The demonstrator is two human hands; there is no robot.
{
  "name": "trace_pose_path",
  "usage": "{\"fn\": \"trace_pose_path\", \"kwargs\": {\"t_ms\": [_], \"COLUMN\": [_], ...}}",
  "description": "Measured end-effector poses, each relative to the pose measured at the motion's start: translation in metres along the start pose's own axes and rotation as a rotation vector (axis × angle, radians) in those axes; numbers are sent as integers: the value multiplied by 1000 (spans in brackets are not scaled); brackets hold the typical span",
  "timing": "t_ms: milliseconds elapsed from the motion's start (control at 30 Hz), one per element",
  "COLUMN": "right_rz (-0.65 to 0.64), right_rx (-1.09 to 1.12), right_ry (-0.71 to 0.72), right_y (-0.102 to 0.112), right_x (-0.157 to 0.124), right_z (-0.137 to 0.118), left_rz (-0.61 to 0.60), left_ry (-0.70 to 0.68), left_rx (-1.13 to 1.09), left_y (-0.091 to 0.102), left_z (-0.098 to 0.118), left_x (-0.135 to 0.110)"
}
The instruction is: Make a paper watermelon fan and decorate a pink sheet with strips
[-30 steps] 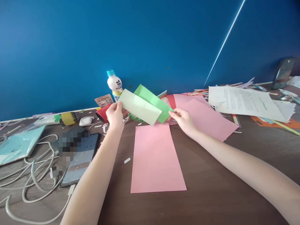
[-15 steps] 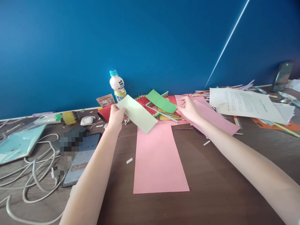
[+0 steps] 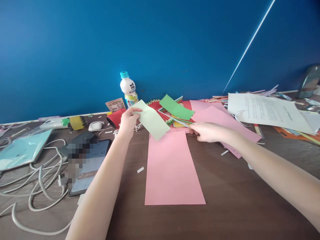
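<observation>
My left hand [image 3: 128,120] is closed on the upper left edge of a pale green sheet of paper [image 3: 153,120], held tilted above the desk. My right hand [image 3: 206,132] has its fingers curled at the end of a pale narrow strip [image 3: 177,120]; what they grip, if anything, is hidden. A pink sheet [image 3: 173,170] lies flat below and between my hands. Just behind the strip is a green sheet [image 3: 176,107], leaning over a red pleated paper fan [image 3: 158,108]. More pink paper [image 3: 217,116] lies behind my right wrist.
A bottle [image 3: 128,88] stands by the blue wall, near a red cup-like item [image 3: 115,117]. To the left are a phone [image 3: 92,166], looped white cables [image 3: 35,186] and a glue bottle [image 3: 56,123]. Printed sheets [image 3: 265,111] and paper strips are at the right.
My right hand has moved from the green sheet's right corner down toward me, to the pale strip's end. The left hand still holds the pale green paper. The view has shifted slightly.
</observation>
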State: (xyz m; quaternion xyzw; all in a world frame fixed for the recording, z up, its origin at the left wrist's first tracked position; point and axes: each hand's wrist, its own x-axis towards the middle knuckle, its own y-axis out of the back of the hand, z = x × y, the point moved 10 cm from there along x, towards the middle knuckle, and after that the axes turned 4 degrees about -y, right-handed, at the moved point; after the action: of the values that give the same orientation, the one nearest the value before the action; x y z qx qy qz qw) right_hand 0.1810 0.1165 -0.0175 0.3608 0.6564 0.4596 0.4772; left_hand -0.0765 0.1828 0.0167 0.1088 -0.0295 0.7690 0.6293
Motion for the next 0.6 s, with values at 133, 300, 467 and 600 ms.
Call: {"fn": "trace_pose_path", "kwargs": {"t_ms": [133,300,467,600], "right_rz": [52,258,471,711], "right_rx": [-7,169,360,540], "right_ry": [-7,14,-22,47], "right_y": [14,49,87,121], "right_x": [-1,-5,-24,-47], "right_z": [3,17,27,21], "left_rz": [-90,-147,-173,-203], "left_ry": [10,-19,-59,-63], "left_rx": [-48,-40,-5,-21], "left_y": [-11,-19,-22,-25], "left_z": [2,8,10,11], "left_x": [-2,-8,-8,-9]}}
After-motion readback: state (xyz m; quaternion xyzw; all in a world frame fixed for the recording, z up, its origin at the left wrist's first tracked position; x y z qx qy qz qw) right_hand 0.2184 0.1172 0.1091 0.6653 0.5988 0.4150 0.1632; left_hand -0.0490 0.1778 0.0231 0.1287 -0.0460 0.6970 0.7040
